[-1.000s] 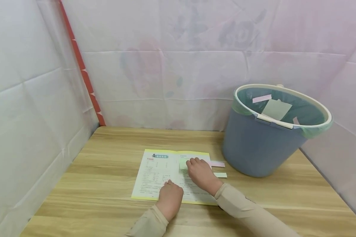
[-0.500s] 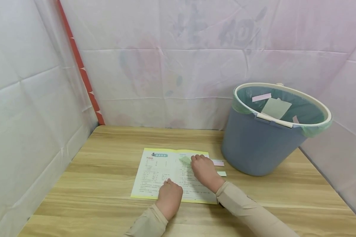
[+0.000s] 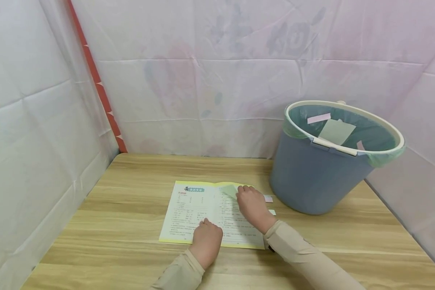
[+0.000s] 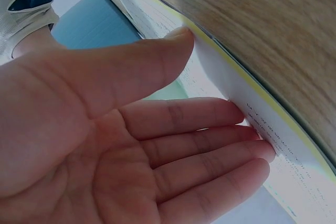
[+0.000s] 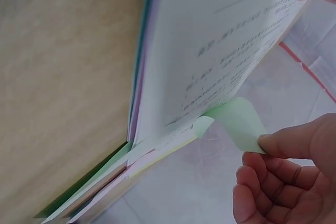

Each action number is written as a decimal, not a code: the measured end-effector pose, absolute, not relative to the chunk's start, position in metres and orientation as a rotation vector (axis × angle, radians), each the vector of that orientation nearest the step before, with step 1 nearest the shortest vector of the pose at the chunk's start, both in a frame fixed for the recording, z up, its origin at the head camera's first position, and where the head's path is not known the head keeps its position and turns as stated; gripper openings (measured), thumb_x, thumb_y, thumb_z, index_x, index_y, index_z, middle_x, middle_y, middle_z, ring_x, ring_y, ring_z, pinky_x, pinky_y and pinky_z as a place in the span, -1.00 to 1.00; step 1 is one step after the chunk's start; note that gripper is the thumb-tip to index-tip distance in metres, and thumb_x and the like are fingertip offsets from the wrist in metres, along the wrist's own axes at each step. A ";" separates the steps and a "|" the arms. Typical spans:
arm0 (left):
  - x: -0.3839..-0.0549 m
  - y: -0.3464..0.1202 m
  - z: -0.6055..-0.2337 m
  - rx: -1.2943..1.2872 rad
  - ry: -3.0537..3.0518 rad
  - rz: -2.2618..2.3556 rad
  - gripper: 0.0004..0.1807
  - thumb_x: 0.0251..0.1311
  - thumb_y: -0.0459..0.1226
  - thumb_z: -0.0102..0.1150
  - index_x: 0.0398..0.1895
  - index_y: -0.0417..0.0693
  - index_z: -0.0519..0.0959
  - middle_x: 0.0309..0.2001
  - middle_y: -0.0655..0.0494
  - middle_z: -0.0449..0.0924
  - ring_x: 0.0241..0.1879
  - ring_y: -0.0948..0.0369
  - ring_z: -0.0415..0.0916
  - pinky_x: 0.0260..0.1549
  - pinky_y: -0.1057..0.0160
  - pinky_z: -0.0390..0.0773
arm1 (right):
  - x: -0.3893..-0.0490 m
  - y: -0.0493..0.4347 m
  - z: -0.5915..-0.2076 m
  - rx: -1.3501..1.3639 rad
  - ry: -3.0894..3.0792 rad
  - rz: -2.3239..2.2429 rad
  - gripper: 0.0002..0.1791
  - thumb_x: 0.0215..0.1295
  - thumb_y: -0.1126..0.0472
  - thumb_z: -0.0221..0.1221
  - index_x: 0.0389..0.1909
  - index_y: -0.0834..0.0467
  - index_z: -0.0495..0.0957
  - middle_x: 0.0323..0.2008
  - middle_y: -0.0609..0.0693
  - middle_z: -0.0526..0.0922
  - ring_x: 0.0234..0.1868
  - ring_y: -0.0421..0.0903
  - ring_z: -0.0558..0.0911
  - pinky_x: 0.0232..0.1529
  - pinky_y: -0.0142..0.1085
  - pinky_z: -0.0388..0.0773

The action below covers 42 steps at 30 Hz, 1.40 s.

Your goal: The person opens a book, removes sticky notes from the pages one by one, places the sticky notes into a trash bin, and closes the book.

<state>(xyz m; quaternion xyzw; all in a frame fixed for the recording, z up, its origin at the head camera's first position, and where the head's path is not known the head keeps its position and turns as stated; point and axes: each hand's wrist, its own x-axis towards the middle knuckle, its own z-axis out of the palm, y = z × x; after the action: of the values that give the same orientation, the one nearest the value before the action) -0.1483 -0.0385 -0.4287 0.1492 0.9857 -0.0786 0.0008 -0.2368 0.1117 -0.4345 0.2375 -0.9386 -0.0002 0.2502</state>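
Observation:
A booklet with printed pages and yellow borders lies spread on the wooden table. Between thumb and forefinger, my right hand pinches a pale green sticky note over the upper right page. In the right wrist view the sticky note is lifted and bent, its far end against the page. My left hand rests at the booklet's lower edge near the fold. Seen from the left wrist, the straight fingers touch the page, with the thumb by the yellow border. Pink and white tabs stick out past the right edge.
Right of the booklet stands a blue-grey bucket with a green liner and a cream rim. Paper pieces lie inside it. White cloth encloses the table at the back and sides.
My right hand has shifted right and slightly away, drawing up the green sticky note, which lay flatter on the page before. The left hand has stayed in place.

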 end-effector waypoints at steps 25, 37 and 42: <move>-0.148 -0.037 -0.427 0.437 3.065 -0.194 -0.73 0.11 -0.36 0.29 -0.12 -0.32 0.66 -0.02 -0.20 0.63 -0.02 0.00 0.62 -0.21 0.16 0.66 | -0.240 0.127 -0.419 0.450 -2.513 0.130 -0.79 0.20 0.34 0.26 -0.56 0.27 0.46 -0.69 0.03 0.38 -0.69 -0.08 0.41 -0.79 -0.29 0.38; -0.147 -0.037 -0.425 0.419 3.062 -0.197 -0.72 0.09 -0.37 0.32 -0.12 -0.33 0.66 -0.02 -0.19 0.63 -0.02 0.02 0.62 -0.23 0.18 0.67 | -0.237 0.135 -0.399 0.419 -2.461 0.192 -0.74 0.21 0.36 0.26 -0.59 0.25 0.40 -0.68 0.04 0.38 -0.65 0.00 0.46 -0.74 -0.22 0.43; -0.145 -0.039 -0.426 0.427 3.064 -0.182 -0.72 0.06 -0.37 0.33 -0.13 -0.32 0.66 -0.03 -0.19 0.64 -0.02 0.01 0.62 -0.22 0.16 0.66 | -0.229 0.138 -0.383 0.471 -2.350 0.215 -0.80 0.20 0.41 0.25 -0.49 0.30 0.40 -0.60 0.09 0.41 -0.56 0.05 0.48 -0.68 -0.19 0.47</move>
<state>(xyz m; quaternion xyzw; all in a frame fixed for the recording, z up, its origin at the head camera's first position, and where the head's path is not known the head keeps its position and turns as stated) -0.1455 -0.0387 -0.4263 0.1377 0.9885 -0.0587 0.0216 -0.2290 0.1385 -0.3826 0.1826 -0.9114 0.0833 0.3592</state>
